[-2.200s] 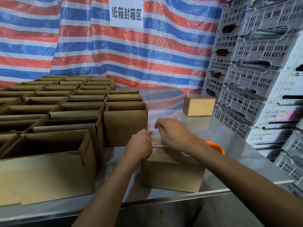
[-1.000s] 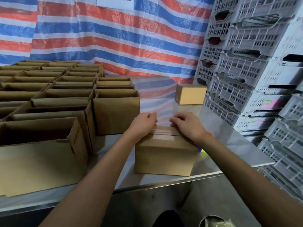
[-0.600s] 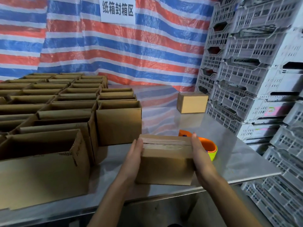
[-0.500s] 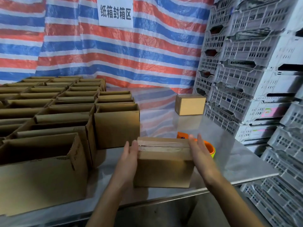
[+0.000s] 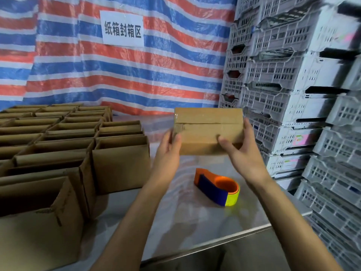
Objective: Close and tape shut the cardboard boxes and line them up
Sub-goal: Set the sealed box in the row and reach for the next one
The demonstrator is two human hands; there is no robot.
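I hold a closed cardboard box (image 5: 208, 122) in the air above the steel table (image 5: 195, 223), tilted so its taped top seam faces me. My left hand (image 5: 168, 151) grips its left end, thumb on the near face. At the right end, my right hand (image 5: 241, 151) grips the same way. An orange, blue and yellow tape dispenser (image 5: 216, 187) lies on the table below the box, apart from both hands.
Several open cardboard boxes (image 5: 121, 163) stand in rows over the left half of the table. Stacked white plastic crates (image 5: 293, 94) wall off the right side. A striped tarp with a paper sign (image 5: 123, 29) hangs behind. The table's front edge runs near my forearms.
The hands pressed the tape down on the box top, moved to its two ends, then lifted it off the table up and away. The tape dispenser now shows in full.
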